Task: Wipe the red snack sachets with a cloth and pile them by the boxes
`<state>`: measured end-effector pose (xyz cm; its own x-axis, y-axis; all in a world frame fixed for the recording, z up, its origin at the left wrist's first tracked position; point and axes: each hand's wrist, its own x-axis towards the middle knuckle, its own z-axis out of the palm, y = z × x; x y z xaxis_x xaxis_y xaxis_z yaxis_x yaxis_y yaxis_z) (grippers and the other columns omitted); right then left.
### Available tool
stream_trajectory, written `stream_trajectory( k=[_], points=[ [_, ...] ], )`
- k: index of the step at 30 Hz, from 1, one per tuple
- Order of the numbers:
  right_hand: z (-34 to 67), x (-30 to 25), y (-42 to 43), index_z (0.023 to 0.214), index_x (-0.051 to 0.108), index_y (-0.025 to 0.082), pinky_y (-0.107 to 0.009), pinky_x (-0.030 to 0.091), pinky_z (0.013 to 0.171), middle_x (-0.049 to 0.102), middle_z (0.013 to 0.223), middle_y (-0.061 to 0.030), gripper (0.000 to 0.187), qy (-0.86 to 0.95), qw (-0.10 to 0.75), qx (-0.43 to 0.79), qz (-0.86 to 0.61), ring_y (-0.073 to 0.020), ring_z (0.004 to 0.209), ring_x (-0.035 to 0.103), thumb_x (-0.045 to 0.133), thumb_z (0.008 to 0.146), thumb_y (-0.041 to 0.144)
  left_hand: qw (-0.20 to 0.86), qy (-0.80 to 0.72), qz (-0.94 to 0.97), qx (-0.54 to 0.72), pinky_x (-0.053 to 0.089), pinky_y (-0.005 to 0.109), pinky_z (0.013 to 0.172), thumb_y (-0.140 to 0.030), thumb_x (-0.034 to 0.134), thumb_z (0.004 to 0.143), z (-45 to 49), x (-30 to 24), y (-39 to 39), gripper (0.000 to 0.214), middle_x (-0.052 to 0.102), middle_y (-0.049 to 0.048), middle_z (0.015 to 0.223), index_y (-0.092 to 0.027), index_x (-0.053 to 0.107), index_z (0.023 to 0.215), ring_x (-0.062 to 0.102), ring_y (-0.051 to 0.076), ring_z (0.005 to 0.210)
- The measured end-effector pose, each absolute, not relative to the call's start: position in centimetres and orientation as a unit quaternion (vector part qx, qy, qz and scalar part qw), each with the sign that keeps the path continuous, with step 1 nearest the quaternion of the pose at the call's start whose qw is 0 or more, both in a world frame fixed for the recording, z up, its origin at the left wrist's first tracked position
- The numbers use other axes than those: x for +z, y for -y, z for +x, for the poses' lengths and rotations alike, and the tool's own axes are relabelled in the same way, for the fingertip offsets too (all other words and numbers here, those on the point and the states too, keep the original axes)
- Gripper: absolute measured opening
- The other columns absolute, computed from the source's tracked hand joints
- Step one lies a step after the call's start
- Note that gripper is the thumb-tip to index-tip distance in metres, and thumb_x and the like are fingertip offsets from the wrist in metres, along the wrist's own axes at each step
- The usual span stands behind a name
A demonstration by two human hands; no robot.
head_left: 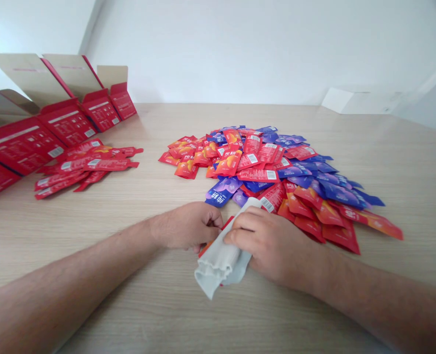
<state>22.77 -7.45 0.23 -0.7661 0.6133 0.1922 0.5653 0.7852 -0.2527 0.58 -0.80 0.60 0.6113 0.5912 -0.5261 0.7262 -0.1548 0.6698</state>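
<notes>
My right hand [273,241] is closed on a folded white cloth [218,258] with a ribbed edge, just in front of the pile. Beneath the cloth lies a red and orange packet [205,250], mostly covered, with only its left edge showing. Curled fingers of my left hand [190,226] pinch that packet's edge, though the fingertips are partly hidden. Right behind both hands spreads a pile of small flat packets, some red with orange fruit pictures [229,162], others blue and purple [223,191]. Several red packets [339,236] reach past my right wrist.
Red cardboard boxes [66,122] stand in a row at the left with their flaps up. A smaller heap of red stick packets [88,164] lies in front of them. Against the white wall at the back right is a white block-shaped object [361,101].
</notes>
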Motion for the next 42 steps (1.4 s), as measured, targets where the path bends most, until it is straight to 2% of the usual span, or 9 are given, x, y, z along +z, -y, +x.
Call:
stream_trajectory(
  k=[2, 7, 12, 17, 22, 27, 31, 36, 42],
  points=[
    [22.78, 0.19, 7.44, 0.107, 0.072, 0.019, -0.04, 0.048, 0.087, 0.067, 0.104, -0.0067, 0.018, 0.93, 0.136, 0.089, -0.329, -0.0249, 0.099, 0.057, 0.068, 0.09, 0.013, 0.485, -0.433, 0.757, -0.07, 0.041, 0.018, 0.041, -0.033, 0.053, 0.083, 0.54, 0.49, 0.79, 0.015, 0.063, -0.0042, 0.06, -0.023, 0.064, 0.088, 0.06, 0.014, 0.051],
    [22.68, 0.38, 7.58, 0.109, 0.072, 0.019, -0.039, 0.048, 0.086, 0.068, 0.105, -0.0071, 0.017, 0.946, 0.117, 0.094, -0.287, -0.0249, 0.1, 0.057, 0.063, 0.095, 0.015, 0.478, -0.429, 0.763, -0.072, 0.038, 0.018, 0.04, -0.03, 0.053, 0.082, 0.53, 0.59, 0.7, 0.017, 0.061, -0.0047, 0.057, -0.023, 0.066, 0.091, 0.059, 0.013, 0.049],
    [22.68, 0.38, 7.45, 0.107, 0.071, 0.019, -0.04, 0.048, 0.088, 0.067, 0.104, -0.0068, 0.019, 0.928, 0.133, 0.091, -0.335, -0.0252, 0.099, 0.057, 0.067, 0.09, 0.012, 0.483, -0.44, 0.753, -0.076, 0.041, 0.019, 0.041, -0.034, 0.054, 0.083, 0.54, 0.66, 0.88, 0.017, 0.064, -0.004, 0.061, -0.023, 0.064, 0.089, 0.063, 0.014, 0.053],
    [22.61, 0.65, 7.58, 0.107, 0.073, 0.018, -0.039, 0.048, 0.085, 0.068, 0.104, -0.0077, 0.015, 0.948, 0.113, 0.097, -0.282, -0.025, 0.1, 0.057, 0.063, 0.096, 0.017, 0.479, -0.439, 0.757, -0.075, 0.038, 0.018, 0.043, -0.033, 0.055, 0.081, 0.55, 0.65, 0.76, 0.018, 0.061, -0.0047, 0.058, -0.023, 0.066, 0.091, 0.059, 0.012, 0.05],
    [22.81, 0.4, 7.48, 0.105, 0.072, 0.018, -0.04, 0.048, 0.086, 0.067, 0.102, -0.0072, 0.016, 0.931, 0.141, 0.09, -0.325, -0.0244, 0.098, 0.057, 0.067, 0.091, 0.013, 0.491, -0.44, 0.748, -0.075, 0.04, 0.019, 0.042, -0.036, 0.054, 0.082, 0.56, 0.77, 0.88, 0.018, 0.063, -0.0037, 0.061, -0.023, 0.065, 0.089, 0.058, 0.013, 0.049],
    [22.75, 0.59, 7.49, 0.109, 0.073, 0.018, -0.04, 0.049, 0.085, 0.068, 0.103, -0.008, 0.017, 0.947, 0.121, 0.095, -0.283, -0.0246, 0.099, 0.057, 0.063, 0.095, 0.016, 0.479, -0.442, 0.755, -0.076, 0.038, 0.019, 0.041, -0.033, 0.056, 0.081, 0.59, 0.84, 0.86, 0.018, 0.061, -0.0042, 0.058, -0.023, 0.067, 0.091, 0.058, 0.013, 0.049],
    [22.82, 0.42, 7.34, 0.107, 0.072, 0.018, -0.04, 0.048, 0.088, 0.067, 0.103, -0.0073, 0.018, 0.931, 0.141, 0.093, -0.325, -0.0245, 0.098, 0.057, 0.067, 0.091, 0.012, 0.495, -0.44, 0.745, -0.073, 0.04, 0.019, 0.041, -0.036, 0.055, 0.083, 0.57, 0.79, 0.98, 0.017, 0.063, -0.0036, 0.061, -0.023, 0.064, 0.089, 0.059, 0.013, 0.05],
    [22.71, 0.55, 7.41, 0.107, 0.073, 0.018, -0.04, 0.049, 0.087, 0.068, 0.103, -0.008, 0.016, 0.946, 0.113, 0.099, -0.289, -0.0253, 0.1, 0.057, 0.065, 0.094, 0.016, 0.487, -0.436, 0.753, -0.075, 0.04, 0.019, 0.039, -0.033, 0.055, 0.082, 0.55, 0.83, 0.88, 0.016, 0.059, -0.0057, 0.055, -0.024, 0.065, 0.091, 0.058, 0.013, 0.048],
    [22.75, 0.43, 7.46, 0.106, 0.072, 0.018, -0.04, 0.048, 0.087, 0.067, 0.103, -0.0072, 0.016, 0.93, 0.135, 0.092, -0.329, -0.0247, 0.098, 0.057, 0.067, 0.091, 0.014, 0.492, -0.432, 0.753, -0.073, 0.041, 0.019, 0.039, -0.035, 0.054, 0.084, 0.52, 0.82, 0.88, 0.017, 0.062, -0.0038, 0.06, -0.022, 0.064, 0.089, 0.059, 0.013, 0.05]
  ],
)
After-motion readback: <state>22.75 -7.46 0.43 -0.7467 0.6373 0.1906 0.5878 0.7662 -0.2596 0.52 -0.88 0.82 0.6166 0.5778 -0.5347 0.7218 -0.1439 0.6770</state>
